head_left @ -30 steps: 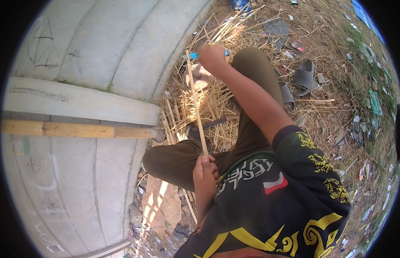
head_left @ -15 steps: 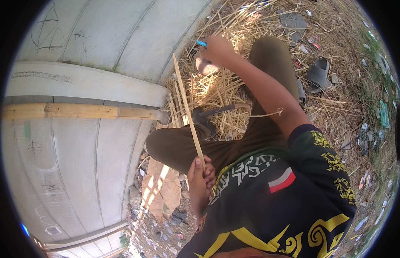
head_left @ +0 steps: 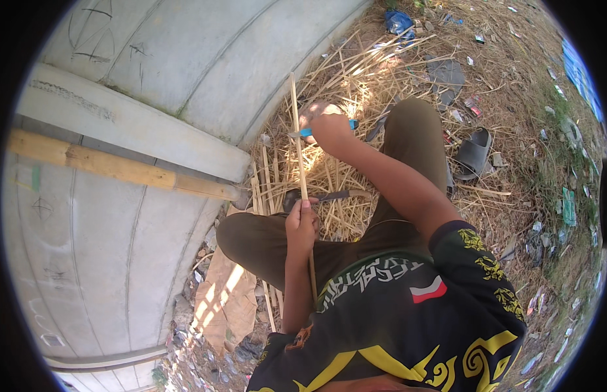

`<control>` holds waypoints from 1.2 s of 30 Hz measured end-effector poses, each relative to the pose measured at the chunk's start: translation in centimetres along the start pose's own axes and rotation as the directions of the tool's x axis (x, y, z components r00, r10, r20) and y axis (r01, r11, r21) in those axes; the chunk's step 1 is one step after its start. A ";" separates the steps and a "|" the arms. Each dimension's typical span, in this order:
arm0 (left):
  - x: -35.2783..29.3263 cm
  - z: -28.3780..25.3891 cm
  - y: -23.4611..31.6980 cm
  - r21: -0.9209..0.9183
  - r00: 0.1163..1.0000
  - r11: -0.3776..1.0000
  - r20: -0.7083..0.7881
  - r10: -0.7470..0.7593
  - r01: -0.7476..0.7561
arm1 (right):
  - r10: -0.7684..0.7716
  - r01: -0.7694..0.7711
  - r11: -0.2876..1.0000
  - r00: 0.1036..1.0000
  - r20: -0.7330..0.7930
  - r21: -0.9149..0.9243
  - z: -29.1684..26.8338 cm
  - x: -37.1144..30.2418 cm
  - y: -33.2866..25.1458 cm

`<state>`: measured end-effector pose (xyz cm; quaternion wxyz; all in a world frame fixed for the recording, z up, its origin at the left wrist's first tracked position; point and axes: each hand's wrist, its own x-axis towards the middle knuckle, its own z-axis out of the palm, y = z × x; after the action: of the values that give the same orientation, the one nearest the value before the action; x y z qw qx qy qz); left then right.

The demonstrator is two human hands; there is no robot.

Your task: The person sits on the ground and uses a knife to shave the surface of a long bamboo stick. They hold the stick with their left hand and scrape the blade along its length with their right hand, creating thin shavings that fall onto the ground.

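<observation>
My left hand (head_left: 303, 221) is closed around a long, thin bamboo strip (head_left: 297, 150), its lower end running back along my forearm to my shirt. The strip points away from me, past my right hand. In my right hand (head_left: 333, 134) is a blue-handled utility knife (head_left: 306, 132), gripped in a fist. Its short blade reaches the strip's upper part and seems to touch it or cross it. Beyond and partly behind that fist lies a rounded, pale brown stone-like object (head_left: 314, 112). A large dark-bladed knife (head_left: 333, 196) with a wooden handle rests among the shavings between my legs.
Pale concrete panels (head_left: 205, 72) form a wall at left, with a bamboo pole (head_left: 120, 163) along it. Loose strips and shavings (head_left: 349, 85) litter the ground ahead. To the right are a grey sandal (head_left: 474, 153) and scattered rubbish. Brown cardboard (head_left: 215, 307) lies at lower left.
My left hand has moved forward along the strip, away from my body. My right hand has come nearer, bringing the utility knife's blade to the strip. The view has shifted.
</observation>
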<state>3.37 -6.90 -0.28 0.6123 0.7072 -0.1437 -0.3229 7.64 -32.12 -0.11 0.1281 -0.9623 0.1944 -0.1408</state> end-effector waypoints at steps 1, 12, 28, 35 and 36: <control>0.0 0.0 -0.5 0.037 1.000 0.999 -0.023 0.017 -0.016 | -0.006 0.006 1.000 1.000 0.002 -0.022 0.7 0.0 0.0; -1.6 1.3 -1.5 0.310 0.993 0.950 -0.093 0.073 -0.041 | -0.061 0.057 0.994 0.997 -0.045 -0.096 4.2 1.1 1.0; -3.5 1.9 -0.2 0.294 0.989 0.952 -0.087 0.119 -0.089 | -0.089 0.082 0.996 0.954 -0.285 -0.037 4.3 1.5 1.4; -3.7 2.3 -1.5 0.359 0.987 0.928 -0.082 0.140 -0.102 | 0.164 -0.161 0.986 0.956 -0.244 0.032 4.5 3.3 2.2; -4.0 2.6 -1.6 0.372 0.986 0.922 -0.079 0.149 -0.109 | 0.159 -0.152 0.987 0.960 -0.232 0.048 4.1 3.2 2.8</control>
<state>-1.56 -6.15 -0.78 0.4963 0.8140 -0.2150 -0.2115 10.83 -35.17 -4.02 0.1290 -0.9187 0.2809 -0.2458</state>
